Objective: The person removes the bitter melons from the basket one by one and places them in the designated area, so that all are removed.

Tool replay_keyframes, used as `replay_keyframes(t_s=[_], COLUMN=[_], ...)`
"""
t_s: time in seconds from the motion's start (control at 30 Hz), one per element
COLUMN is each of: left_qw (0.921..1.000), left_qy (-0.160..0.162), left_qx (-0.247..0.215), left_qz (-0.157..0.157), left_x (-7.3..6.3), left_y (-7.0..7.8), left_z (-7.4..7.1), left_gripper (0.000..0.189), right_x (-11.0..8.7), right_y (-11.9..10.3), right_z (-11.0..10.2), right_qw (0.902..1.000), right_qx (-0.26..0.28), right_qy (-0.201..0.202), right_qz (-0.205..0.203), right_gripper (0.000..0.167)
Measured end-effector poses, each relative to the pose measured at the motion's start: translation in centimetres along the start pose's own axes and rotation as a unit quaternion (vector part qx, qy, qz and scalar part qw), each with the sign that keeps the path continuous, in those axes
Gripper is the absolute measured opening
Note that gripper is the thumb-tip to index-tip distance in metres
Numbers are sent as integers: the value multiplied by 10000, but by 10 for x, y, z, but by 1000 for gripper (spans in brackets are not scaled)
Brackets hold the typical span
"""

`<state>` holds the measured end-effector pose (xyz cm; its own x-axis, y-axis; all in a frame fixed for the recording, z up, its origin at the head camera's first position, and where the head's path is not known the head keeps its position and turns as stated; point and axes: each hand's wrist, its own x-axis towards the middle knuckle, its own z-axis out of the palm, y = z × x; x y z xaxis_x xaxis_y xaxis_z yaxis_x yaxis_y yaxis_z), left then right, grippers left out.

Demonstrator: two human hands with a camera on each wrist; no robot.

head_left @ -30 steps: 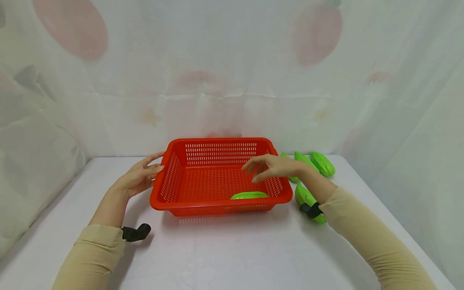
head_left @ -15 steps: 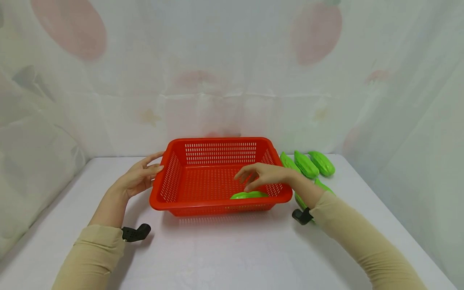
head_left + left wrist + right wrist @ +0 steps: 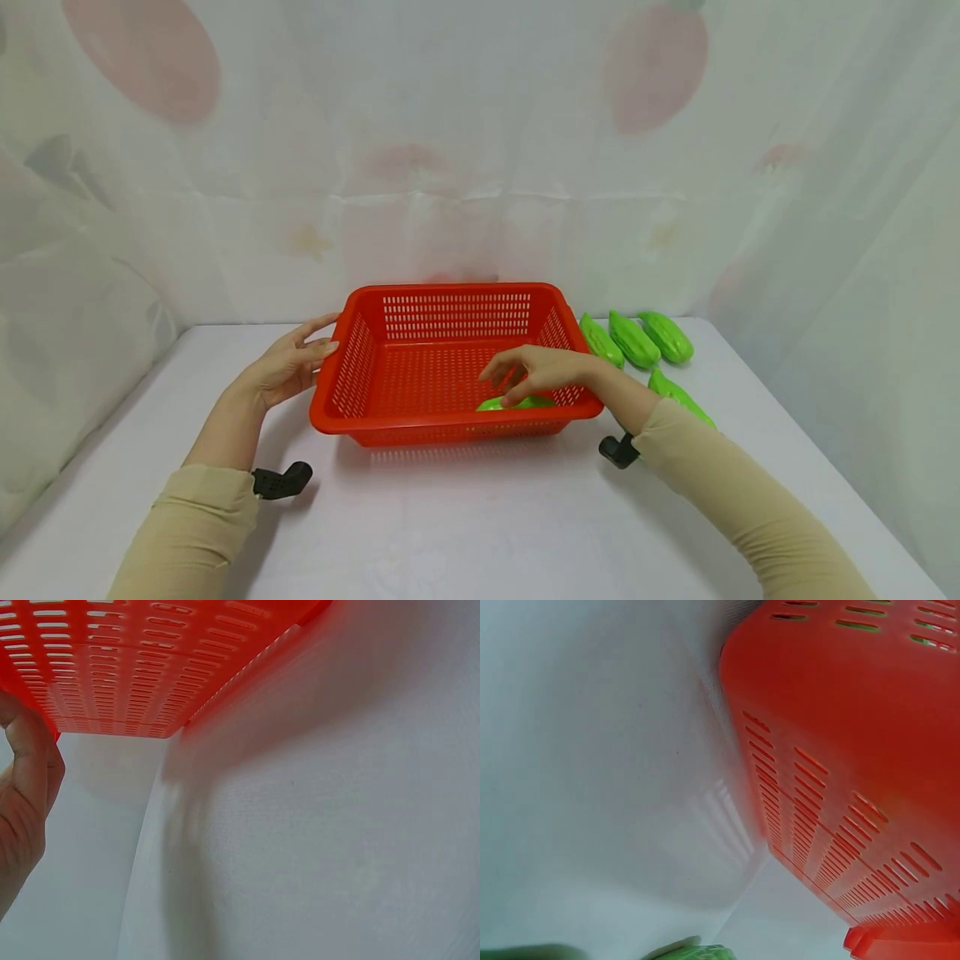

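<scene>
A red perforated plastic basket (image 3: 450,421) sits on the table, with one green ridged bitter melon (image 3: 534,402) lying inside near its front right. My left hand (image 3: 288,367) holds the basket's left rim, thumb at the outer side. In the left wrist view the fingers of that hand (image 3: 30,772) bend behind the basket's edge. Over the right rim reaches my right hand (image 3: 536,371), fingers loosely curved above the bitter melon and thumb at its top; whether the thumb presses on it I cannot tell. The right wrist view shows only the basket's outer wall (image 3: 832,712), not that hand.
Right of the basket lie several more bitter melons (image 3: 633,340). One nearer bitter melon (image 3: 678,396) is partly hidden by my right arm. A patterned white curtain (image 3: 465,167) hangs behind the white table (image 3: 450,525).
My right hand has come down and slightly left inside the basket, toward the bitter melon. The moving forearm now reveals more of the bitter melons at the back right. My left hand stays put.
</scene>
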<state>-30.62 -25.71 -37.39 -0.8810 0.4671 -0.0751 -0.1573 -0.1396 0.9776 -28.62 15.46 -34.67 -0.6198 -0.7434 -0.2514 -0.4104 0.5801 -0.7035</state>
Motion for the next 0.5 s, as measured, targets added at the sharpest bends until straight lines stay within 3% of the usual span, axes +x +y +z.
replay_keyframes(t_s=[0.5], left_qw=[10000], left_qy=[21], left_qx=[-28], left_qz=[-20], left_x=[-1], left_y=[0], left_z=[1], left_gripper=[66], right_x=[6], right_y=[3], right_z=[3], right_qw=[9988], right_qx=[-220], right_qy=[-420], right_qz=[-97], right_gripper=[52])
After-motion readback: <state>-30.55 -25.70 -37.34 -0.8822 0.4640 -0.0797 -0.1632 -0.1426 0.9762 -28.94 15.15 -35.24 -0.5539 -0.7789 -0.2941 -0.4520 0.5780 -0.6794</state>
